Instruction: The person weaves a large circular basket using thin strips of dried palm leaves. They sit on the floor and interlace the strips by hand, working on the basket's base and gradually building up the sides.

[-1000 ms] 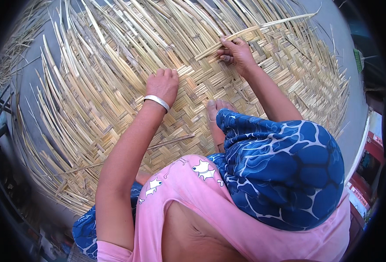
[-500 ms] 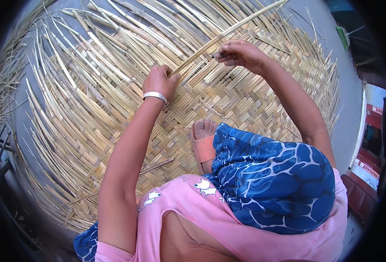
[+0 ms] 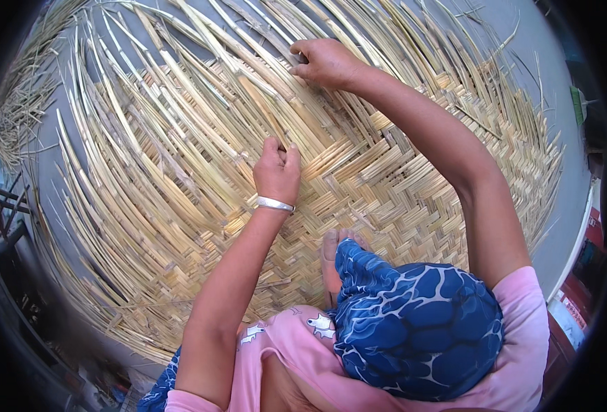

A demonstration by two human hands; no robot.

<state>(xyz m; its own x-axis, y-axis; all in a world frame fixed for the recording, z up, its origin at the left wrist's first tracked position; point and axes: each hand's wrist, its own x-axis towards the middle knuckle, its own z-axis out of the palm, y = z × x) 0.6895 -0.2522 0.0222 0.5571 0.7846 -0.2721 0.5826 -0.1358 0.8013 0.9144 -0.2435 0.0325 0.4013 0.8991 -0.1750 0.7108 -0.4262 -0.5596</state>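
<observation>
Head view shows a flat mat [image 3: 379,206] under both hands, made of dry tan strips woven in zigzags. Long, thin, stiff loose strips [image 3: 169,96] lie past the left hand [image 3: 276,172] and to its left. One tan strip [image 3: 262,103] points from that hand away and leftward. The left hand is almost closed; the right hand [image 3: 325,64] is curled, with a small gap. Whether either grips a strip, one cannot tell.

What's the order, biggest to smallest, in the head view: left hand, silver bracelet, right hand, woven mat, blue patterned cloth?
1. Woven mat
2. Blue patterned cloth
3. Left hand and right hand: they look about alike, so I won't rank them
4. Silver bracelet
</observation>
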